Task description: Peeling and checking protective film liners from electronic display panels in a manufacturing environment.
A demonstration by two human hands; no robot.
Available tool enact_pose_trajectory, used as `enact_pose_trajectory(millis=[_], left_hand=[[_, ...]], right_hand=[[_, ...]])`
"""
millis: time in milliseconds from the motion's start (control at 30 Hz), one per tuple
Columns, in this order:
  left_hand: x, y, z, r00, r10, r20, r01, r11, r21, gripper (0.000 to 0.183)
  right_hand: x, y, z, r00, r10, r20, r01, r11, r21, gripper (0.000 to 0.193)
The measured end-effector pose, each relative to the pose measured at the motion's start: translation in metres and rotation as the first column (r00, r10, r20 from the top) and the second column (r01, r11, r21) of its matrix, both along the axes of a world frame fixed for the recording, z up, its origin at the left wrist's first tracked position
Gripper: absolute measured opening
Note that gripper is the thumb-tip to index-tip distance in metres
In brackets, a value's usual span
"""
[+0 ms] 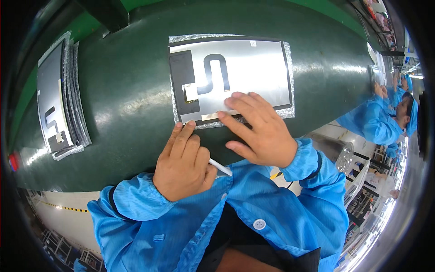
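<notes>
The blue smock (181, 231) faces a silvery panel (258, 68), stacked panels (56, 97) well left.

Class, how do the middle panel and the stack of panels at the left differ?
The middle panel lies crosswise; the left stack runs lengthwise away. The left hand and right hand touch the middle panel; neither touches the left stack. Both show a dark, curved strip and bubble wrap.

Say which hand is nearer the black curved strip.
Right. Right hand is just below the strip; left hand is farther, at the lower-left corner of the panel.
</notes>
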State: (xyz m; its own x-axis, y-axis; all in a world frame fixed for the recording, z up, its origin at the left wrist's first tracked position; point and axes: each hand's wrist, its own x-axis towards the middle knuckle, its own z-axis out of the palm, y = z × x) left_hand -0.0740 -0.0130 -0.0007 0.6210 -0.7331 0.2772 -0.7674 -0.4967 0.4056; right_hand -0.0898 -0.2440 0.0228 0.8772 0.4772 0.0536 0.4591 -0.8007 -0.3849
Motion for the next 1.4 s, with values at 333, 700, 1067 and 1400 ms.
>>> enact_pose_trajectory(millis=[333, 700, 1067, 1400], left_hand=[[0.002, -0.005, 0.002, 0.999, 0.031, -0.014, -0.031, 0.998, -0.06, 0.015], [0.01, 0.001, 0.014, 0.997, 0.046, -0.055, -0.058, 0.97, -0.237, 0.016], [0.049, 0.049, 0.027, 0.517, -0.065, -0.854, -0.21, 0.957, -0.2, 0.018], [0.074, 0.075, 0.023, 0.089, -0.356, -0.93, -0.635, 0.699, -0.328, 0.035]], right_hand=[[0.022, 0.009, -0.001, 0.988, 0.155, -0.015, -0.156, 0.988, -0.022, 0.046], [0.076, -0.041, 0.023, 0.968, -0.112, 0.224, 0.133, 0.988, -0.083, 0.06], [0.087, -0.054, 0.028, 0.908, -0.413, -0.074, 0.376, 0.879, -0.294, 0.059], [-0.006, -0.042, 0.006, 0.796, -0.587, -0.146, 0.58, 0.809, -0.093, 0.052]])
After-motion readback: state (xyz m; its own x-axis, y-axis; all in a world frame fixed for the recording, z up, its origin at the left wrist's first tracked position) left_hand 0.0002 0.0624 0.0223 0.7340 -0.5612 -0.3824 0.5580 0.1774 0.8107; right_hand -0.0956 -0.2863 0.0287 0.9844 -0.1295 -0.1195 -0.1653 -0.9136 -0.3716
